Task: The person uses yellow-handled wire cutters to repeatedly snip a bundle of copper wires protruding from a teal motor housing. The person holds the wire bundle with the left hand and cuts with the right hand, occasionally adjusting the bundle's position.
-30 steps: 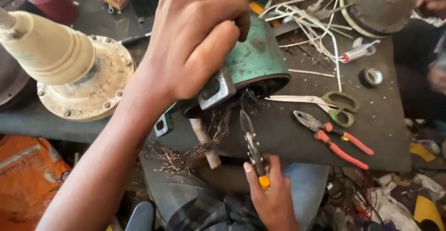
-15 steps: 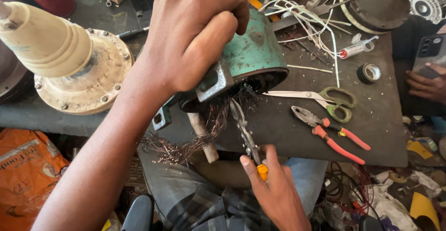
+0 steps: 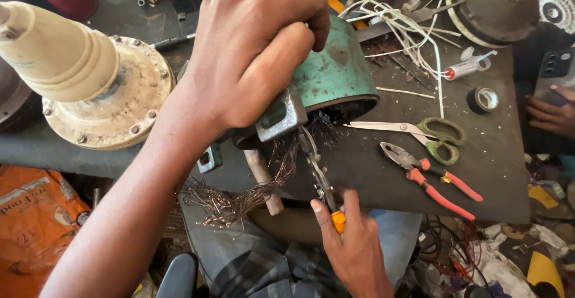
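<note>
Nearest, the right hand (image 3: 353, 247) has its grip clamped on the yellow-handled cutters (image 3: 320, 181), whose nose points up into the open mouth of the green motor housing (image 3: 329, 73), so the blades sit among the copper wire (image 3: 251, 193) hanging out in a tangle. Above it, the left hand (image 3: 251, 52) is clamped over the top of the housing, tipping it at the bench (image 3: 383, 172) edge so the opening faces the person. Further off lie red-handled pliers (image 3: 428, 175) and green-handled scissors (image 3: 419, 131), close by.

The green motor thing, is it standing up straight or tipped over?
Tipped. The green motor housing leans toward the bench edge, held by the left hand, copper wires spilling out.
</note>
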